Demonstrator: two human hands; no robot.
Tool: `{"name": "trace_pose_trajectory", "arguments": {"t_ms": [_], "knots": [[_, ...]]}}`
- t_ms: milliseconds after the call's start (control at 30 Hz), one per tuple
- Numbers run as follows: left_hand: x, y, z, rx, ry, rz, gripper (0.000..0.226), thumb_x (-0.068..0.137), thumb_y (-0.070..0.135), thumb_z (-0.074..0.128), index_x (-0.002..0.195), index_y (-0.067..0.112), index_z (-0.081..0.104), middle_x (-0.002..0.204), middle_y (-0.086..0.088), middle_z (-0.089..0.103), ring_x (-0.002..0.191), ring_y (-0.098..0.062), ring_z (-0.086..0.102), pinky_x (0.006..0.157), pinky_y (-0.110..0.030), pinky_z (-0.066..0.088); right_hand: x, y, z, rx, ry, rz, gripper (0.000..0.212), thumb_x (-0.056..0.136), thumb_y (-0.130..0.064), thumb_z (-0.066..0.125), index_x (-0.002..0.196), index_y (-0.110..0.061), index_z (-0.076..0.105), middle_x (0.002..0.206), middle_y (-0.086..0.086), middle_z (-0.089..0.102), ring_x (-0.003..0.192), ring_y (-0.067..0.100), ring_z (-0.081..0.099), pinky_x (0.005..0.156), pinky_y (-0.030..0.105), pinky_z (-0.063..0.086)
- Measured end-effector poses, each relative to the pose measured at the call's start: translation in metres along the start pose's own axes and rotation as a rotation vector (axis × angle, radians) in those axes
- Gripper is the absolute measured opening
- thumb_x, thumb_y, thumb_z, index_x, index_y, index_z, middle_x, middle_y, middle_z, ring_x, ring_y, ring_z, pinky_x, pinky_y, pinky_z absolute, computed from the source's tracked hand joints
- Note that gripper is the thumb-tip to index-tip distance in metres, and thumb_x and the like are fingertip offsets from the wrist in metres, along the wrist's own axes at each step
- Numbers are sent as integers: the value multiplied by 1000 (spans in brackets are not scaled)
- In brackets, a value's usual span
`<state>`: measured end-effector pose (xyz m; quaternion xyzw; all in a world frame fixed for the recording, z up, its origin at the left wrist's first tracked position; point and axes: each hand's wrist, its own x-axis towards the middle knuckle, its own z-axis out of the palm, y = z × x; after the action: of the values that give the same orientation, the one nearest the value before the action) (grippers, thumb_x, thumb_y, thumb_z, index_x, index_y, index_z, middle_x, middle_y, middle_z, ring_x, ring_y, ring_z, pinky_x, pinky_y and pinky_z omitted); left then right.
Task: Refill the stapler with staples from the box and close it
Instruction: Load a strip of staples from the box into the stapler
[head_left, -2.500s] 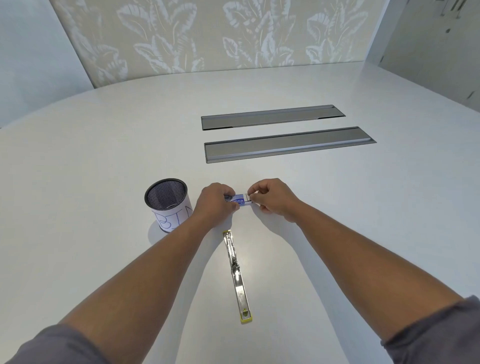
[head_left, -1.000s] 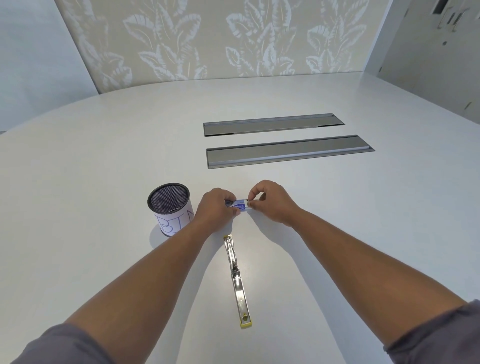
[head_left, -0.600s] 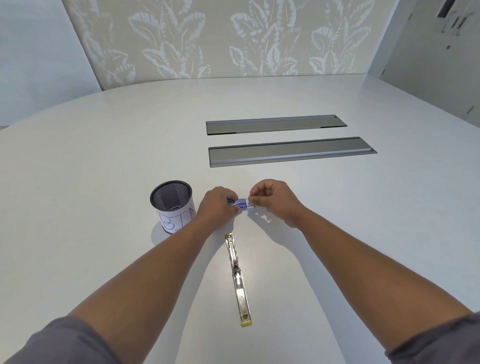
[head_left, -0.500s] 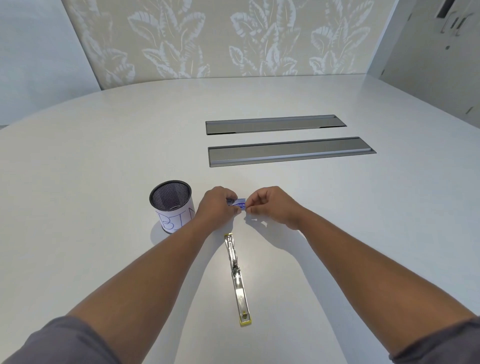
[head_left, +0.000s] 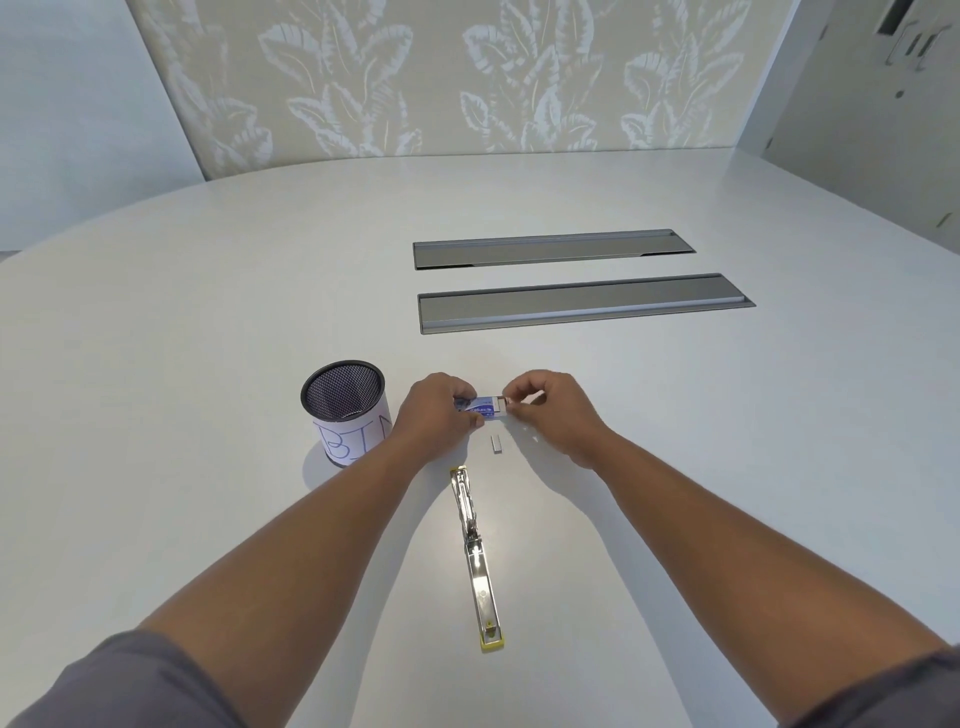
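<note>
Staples are being drawn from the small blue box (head_left: 480, 404), which the left hand (head_left: 439, 413) pinches at one end just above the table (head_left: 208, 312) while the right hand (head_left: 550, 410) closes its fingertips on the inner tray at the other end; a short loose strip of staples (head_left: 497, 445) lies on the table just below the box. Sliding the tray out level and slowly should keep more strips from spilling. Nearer the person the stapler (head_left: 475, 551) lies opened out flat and unloaded, and the mesh cup (head_left: 344, 410) marked BIN stands left of the hands, its contents impossible to tell.
</note>
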<state>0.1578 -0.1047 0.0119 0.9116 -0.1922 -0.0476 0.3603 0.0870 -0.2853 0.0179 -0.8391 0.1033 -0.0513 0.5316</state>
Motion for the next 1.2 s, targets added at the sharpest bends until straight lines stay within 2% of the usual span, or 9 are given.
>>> {"name": "trace_pose_trajectory", "arguments": {"t_ms": [67,167,300,400,500,600,833,1067,1200], "knots": [[0,0,0,0,5,-2,29,77,22,83,105,18,77,94,4,61,89,-19,60,79,-29,47,3,3,-1,-61,63,36,28,87,-10,76,111,-21,72,105,-4,66,77,10,56,67,24,45],[0,0,0,-10,2,-4,29,77,21,83,105,18,77,94,4,62,90,-20,62,82,-31,50,7,1,1,-203,-15,45,45,84,-8,78,127,-19,66,113,-3,61,90,13,54,74,22,43],[0,-1,0,-11,3,-3,29,77,21,82,105,17,76,96,3,66,90,-20,63,82,-31,51,13,-5,4,-323,-39,-26,31,86,-6,74,116,-17,71,102,-6,65,74,3,52,60,16,37],[0,-1,0,-8,5,3,28,77,21,82,105,17,77,96,2,66,89,-20,62,81,-30,49,11,-7,3,-385,-37,-96,26,87,-4,73,111,-13,72,91,-5,66,75,9,56,64,16,42],[0,-1,0,-2,-3,14,28,77,22,82,105,17,77,95,3,63,90,-20,61,80,-30,49,12,-8,2,-440,-58,-176,21,87,-2,71,106,-9,75,94,9,75,77,18,61,72,27,50],[0,-1,-1,-7,-1,21,29,77,22,82,105,17,77,95,3,62,89,-20,60,79,-30,48,13,-10,3,-497,-85,-222,17,88,-3,70,102,-10,77,95,10,77,77,18,63,73,28,52],[1,-2,-1,-14,-3,15,32,78,21,82,108,16,76,96,3,62,89,-20,60,79,-28,47,14,-10,6,-481,-69,-179,11,85,0,71,87,-8,78,89,11,78,82,27,68,74,32,54],[0,-1,-1,9,-11,41,27,78,21,81,104,16,77,99,-1,64,94,-25,62,85,-37,52,10,-13,21,-506,-62,-196,9,82,2,66,77,2,73,95,21,74,93,39,67,78,44,54],[-1,-1,-1,43,-5,60,19,77,23,80,95,18,77,96,-4,67,92,-28,62,82,-40,53,7,-8,31,-382,-1,-156,14,79,6,60,78,-4,70,85,13,73,85,31,68,73,38,55]]}}
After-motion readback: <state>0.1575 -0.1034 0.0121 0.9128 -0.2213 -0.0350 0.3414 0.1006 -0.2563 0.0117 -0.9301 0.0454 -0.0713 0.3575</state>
